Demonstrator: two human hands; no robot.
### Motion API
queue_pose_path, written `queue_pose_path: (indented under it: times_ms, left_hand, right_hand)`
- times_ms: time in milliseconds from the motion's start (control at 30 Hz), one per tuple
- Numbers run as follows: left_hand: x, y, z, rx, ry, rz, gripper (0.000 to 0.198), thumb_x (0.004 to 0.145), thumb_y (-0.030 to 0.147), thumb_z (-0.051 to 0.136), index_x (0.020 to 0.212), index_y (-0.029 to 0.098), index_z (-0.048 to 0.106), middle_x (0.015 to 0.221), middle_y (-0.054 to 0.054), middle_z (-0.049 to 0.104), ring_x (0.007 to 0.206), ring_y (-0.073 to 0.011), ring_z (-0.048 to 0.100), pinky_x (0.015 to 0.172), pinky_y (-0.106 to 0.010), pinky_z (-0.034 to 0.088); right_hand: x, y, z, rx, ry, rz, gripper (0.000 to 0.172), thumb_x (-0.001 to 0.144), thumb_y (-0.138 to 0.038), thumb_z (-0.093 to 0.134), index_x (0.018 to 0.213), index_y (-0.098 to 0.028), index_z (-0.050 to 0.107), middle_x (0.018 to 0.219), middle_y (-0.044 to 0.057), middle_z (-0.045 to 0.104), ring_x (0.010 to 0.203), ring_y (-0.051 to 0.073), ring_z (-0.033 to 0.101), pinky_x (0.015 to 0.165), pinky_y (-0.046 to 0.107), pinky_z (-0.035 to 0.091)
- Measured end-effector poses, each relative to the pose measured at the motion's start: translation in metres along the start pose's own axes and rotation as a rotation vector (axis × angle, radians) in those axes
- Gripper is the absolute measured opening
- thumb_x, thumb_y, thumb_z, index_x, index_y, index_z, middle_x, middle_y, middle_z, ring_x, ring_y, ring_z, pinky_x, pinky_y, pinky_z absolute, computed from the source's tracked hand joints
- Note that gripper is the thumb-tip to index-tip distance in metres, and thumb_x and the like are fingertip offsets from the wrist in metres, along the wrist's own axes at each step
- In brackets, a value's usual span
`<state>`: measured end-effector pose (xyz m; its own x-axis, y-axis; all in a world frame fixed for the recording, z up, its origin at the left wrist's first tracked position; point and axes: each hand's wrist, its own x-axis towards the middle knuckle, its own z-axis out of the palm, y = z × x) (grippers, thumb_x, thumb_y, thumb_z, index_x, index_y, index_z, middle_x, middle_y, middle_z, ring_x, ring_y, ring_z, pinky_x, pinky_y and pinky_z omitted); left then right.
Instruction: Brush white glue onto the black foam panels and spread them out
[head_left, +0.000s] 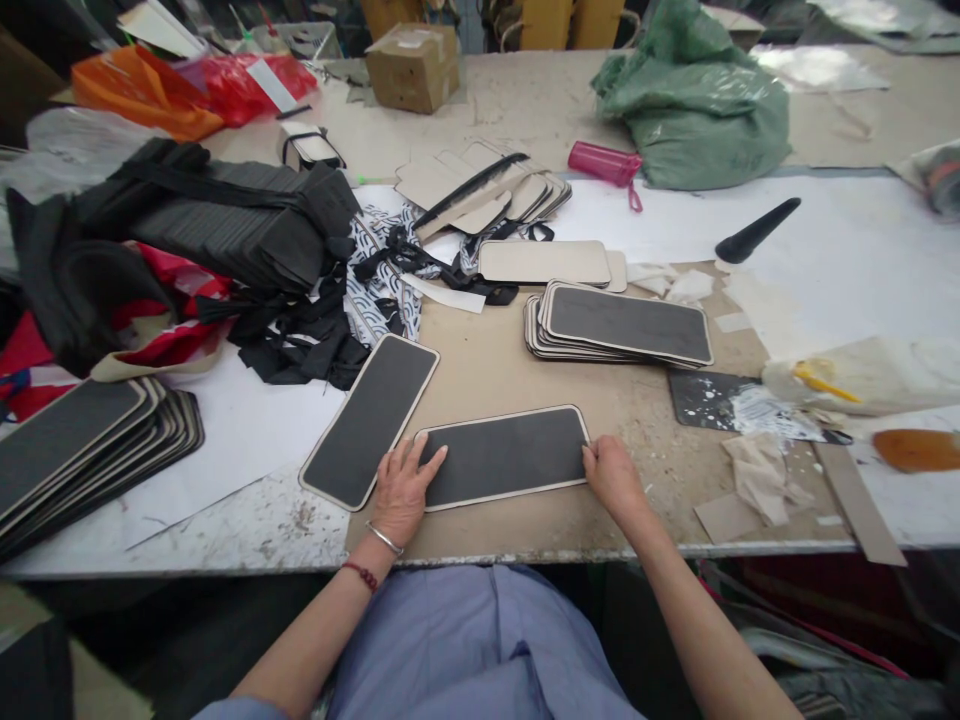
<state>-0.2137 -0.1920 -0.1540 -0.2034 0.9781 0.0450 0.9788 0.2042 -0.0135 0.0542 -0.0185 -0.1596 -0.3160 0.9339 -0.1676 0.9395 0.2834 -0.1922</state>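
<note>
In front of me lies a black rectangular panel (506, 457) with rounded corners and a pale border. My left hand (401, 490) rests with spread fingers over its left end. At the panel's right edge, my right hand (613, 475) pinches the border between thumb and curled fingers. A second such panel (371, 425) lies slanted just left, its edge close to my left fingers. Behind, a small stack of similar panels (626, 322) sits in front of plain beige boards (544, 262).
At left stands a larger panel stack (71, 450), below bundled black pieces (247, 215) and fabric scraps (300, 335). On the right are a glue-spattered black board (705, 398), a dark tapered tool (757, 232) and an amber-coloured object (916, 450). A green bag (697, 110) stands behind.
</note>
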Motion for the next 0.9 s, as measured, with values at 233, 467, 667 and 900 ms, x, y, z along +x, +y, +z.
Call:
queue_pose_path:
  times_ms: [233,467,667,900]
  left_hand:
    - [0.003,-0.010,0.001,-0.028,-0.042,0.119,0.056,0.079,0.002,0.036,0.125,0.032,0.047,0.130,-0.007,0.049,0.117,-0.0267,0.044,0.093,-0.044,0.037]
    - [0.003,-0.015,0.006,0.072,0.005,0.216,0.055,0.078,0.002,0.037,0.126,0.027,0.047,0.128,-0.009,0.051,0.113,-0.0287,0.046,0.090,-0.043,0.039]
    - [0.004,-0.014,0.006,0.121,0.033,0.239,0.051,0.079,0.006,0.038,0.124,0.028,0.048,0.128,-0.008,0.051,0.113,-0.0276,0.047,0.090,-0.042,0.037]
    - [0.004,-0.012,0.000,0.080,-0.014,0.186,0.057,0.078,0.001,0.033,0.125,0.031,0.045,0.130,-0.006,0.048,0.116,-0.0258,0.046,0.092,-0.045,0.031]
  right_hand:
    - [0.001,-0.005,-0.012,0.032,0.049,0.098,0.010,0.079,-0.019,0.051,0.084,-0.011,0.055,0.083,0.011,0.055,0.079,0.021,0.051,0.069,0.029,0.040]
    - [-0.026,-0.105,0.012,0.154,0.182,-0.428,0.052,0.085,-0.035,0.045,0.128,-0.006,0.040,0.134,0.018,0.038,0.127,0.029,0.028,0.102,0.043,0.029]
    - [-0.027,-0.139,0.047,0.216,0.051,-0.760,0.070,0.084,-0.050,0.045,0.136,-0.006,0.029,0.142,0.015,0.028,0.133,0.023,0.018,0.109,0.041,0.020]
    - [-0.010,-0.098,0.042,0.142,0.131,-0.560,0.070,0.085,-0.038,0.046,0.140,-0.007,0.016,0.143,0.015,0.023,0.134,0.024,0.014,0.108,0.045,0.022]
